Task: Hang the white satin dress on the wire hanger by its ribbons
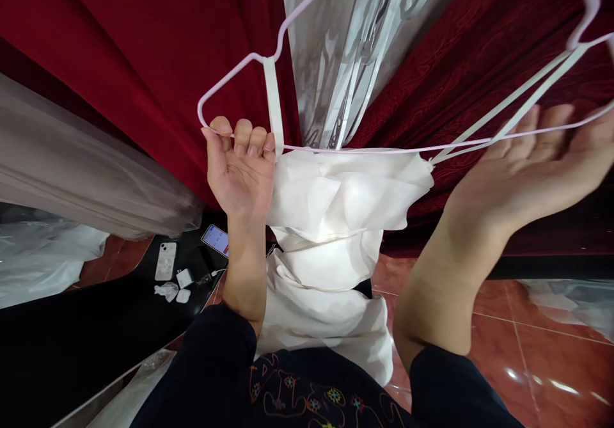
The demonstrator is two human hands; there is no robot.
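Observation:
A pale pink clothes hanger (384, 151) spans the upper view, with a white dress (330, 265) hanging from it by thin straps. My left hand (245, 169) curls its fingers around the hanger's bottom bar near its left corner, just beside the left strap (273, 105). On the other side, my right hand (542, 166) is open, palm up, with fingers stretched out behind the bar and close to the right straps (522, 108). It is slightly blurred, and whether it touches the bar I cannot tell. The dress drops in loose folds towards my lap.
Dark red curtains (144, 50) hang behind, with clear plastic covers (364, 50) between them. On a black table (119, 325) at left lie a phone (215, 240), a phone in a pale case (165, 261) and a white charger (184, 278). Red tiles (551, 357) cover the floor.

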